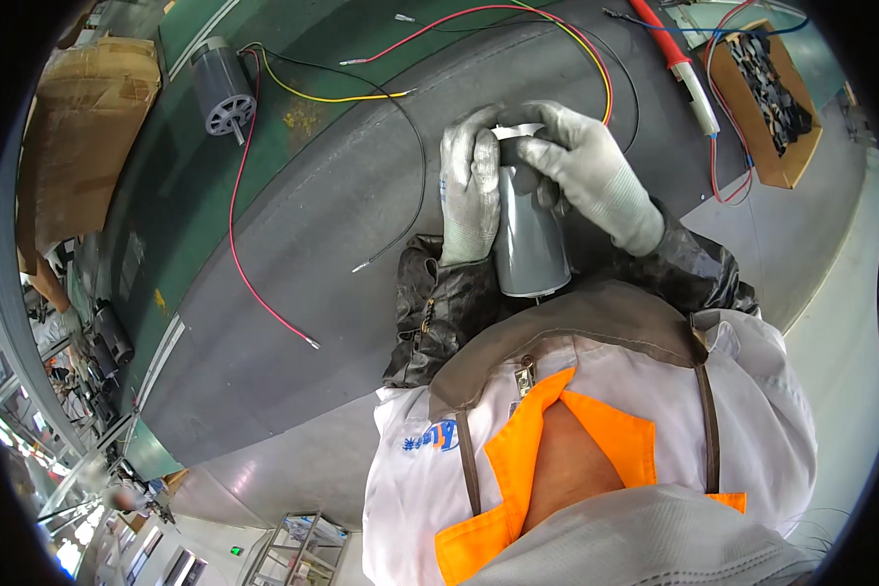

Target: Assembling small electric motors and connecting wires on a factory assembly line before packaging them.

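Observation:
A smooth grey cylindrical motor (531, 244) lies close to my chest, its far end between my gloved hands. My left hand (471, 186) is closed along its left side, fingertips at that far end. At the same end my right hand (591, 161) is closed, thumb and fingertips pinching a short white strip (518, 130) that looks like tape or a label. The lower fingers of this hand rest by the motor's right side. A dark part of the motor's end shows between the hands; my fingers hide the rest.
Another grey motor (225, 90) with red, yellow and black leads lies at the upper left. A red and white tool (689, 73) and a box (776, 107) of small black parts are at upper right. Cardboard (93, 132) stands left; another person's hand (71, 320) is near a dark motor (113, 332).

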